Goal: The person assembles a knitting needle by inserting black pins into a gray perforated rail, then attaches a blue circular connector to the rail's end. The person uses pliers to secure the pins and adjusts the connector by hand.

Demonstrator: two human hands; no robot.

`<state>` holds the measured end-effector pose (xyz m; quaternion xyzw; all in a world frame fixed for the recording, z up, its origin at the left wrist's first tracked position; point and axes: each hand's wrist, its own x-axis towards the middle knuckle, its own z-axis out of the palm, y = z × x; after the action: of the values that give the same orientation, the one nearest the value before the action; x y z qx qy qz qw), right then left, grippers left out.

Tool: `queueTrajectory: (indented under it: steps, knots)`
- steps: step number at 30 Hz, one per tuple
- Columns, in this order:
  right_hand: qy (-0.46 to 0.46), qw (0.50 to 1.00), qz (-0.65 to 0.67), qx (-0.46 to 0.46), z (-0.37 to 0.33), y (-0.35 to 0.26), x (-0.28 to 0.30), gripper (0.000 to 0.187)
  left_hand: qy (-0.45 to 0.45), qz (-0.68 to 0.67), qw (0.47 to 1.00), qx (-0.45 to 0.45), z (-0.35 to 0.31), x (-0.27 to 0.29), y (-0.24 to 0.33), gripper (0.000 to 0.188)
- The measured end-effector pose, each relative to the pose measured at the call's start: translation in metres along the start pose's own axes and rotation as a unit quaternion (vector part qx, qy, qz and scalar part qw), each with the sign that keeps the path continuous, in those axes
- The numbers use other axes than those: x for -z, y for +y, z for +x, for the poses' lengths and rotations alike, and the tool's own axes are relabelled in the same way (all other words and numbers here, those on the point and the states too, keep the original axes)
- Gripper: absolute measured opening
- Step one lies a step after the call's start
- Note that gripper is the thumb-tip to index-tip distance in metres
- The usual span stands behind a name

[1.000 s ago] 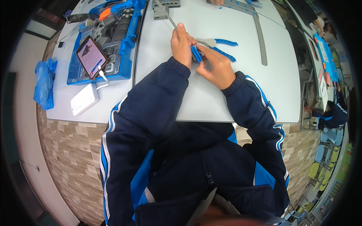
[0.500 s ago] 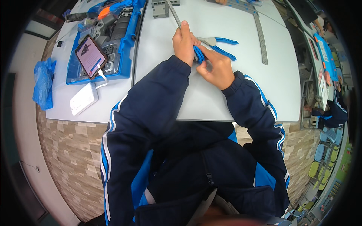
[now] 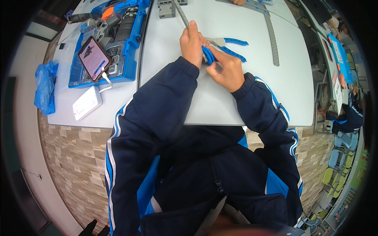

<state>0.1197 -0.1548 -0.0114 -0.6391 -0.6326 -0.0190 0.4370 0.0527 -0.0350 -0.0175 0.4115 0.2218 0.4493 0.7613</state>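
Note:
My left hand (image 3: 191, 46) is closed round a grey perforated bar (image 3: 180, 14), which slants up and away beyond the thumb. Between my two hands sits a blue ribbed wheel (image 3: 209, 56) with a greyish side; my left fingers partly cover it. The thumb and fingers of my right hand (image 3: 227, 71) pinch the wheel's right edge. Just beyond the right hand lie pliers (image 3: 233, 41) with blue handles, spread apart on the white table (image 3: 214, 106). How the bar and the wheel are joined is hidden by my left hand.
On the left, a blue case (image 3: 130, 65) holds grey parts, and a phone (image 3: 93, 59) leans on it, cabled to a white power bank (image 3: 87, 103). A blue plastic bag (image 3: 45, 88) hangs at the left edge. Grey blocks (image 3: 167, 11) and a long perforated strip (image 3: 272, 39) lie farther back.
The blue wheel has shifted and tilted slightly between my fingers. Another person's hand at the far edge has moved a little right. A dark shape shows more at the bottom left.

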Motion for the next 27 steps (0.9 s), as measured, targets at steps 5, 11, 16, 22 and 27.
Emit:
queueTrajectory:
  steps: [5, 11, 16, 22, 27]
  knots:
    - [-0.005, 1.000, 0.008, -0.020, -0.002, 0.002, -0.001, 0.045, 0.003, -0.008, 1.000, 0.008, -0.001, -0.002, 0.000, 0.044]
    - [-0.048, 0.981, 0.176, -0.068, 0.001, 0.006, 0.004, 0.038, -0.041, -0.026, 0.995, 0.089, 0.003, 0.007, 0.013, 0.043]
    - [-0.133, 0.823, 0.479, -0.275, 0.010, 0.018, 0.020, 0.035, -0.119, 0.003, 0.989, 0.092, 0.006, 0.008, 0.020, 0.049]
    - [-0.230, 0.751, 0.539, -0.303, 0.010, 0.020, 0.021, 0.036, -0.189, 0.142, 0.970, 0.052, -0.004, 0.004, 0.024, 0.052]
    - [-0.238, 0.740, 0.552, -0.302, 0.010, 0.017, 0.025, 0.039, -0.203, 0.136, 0.969, 0.033, -0.007, 0.004, 0.026, 0.052]
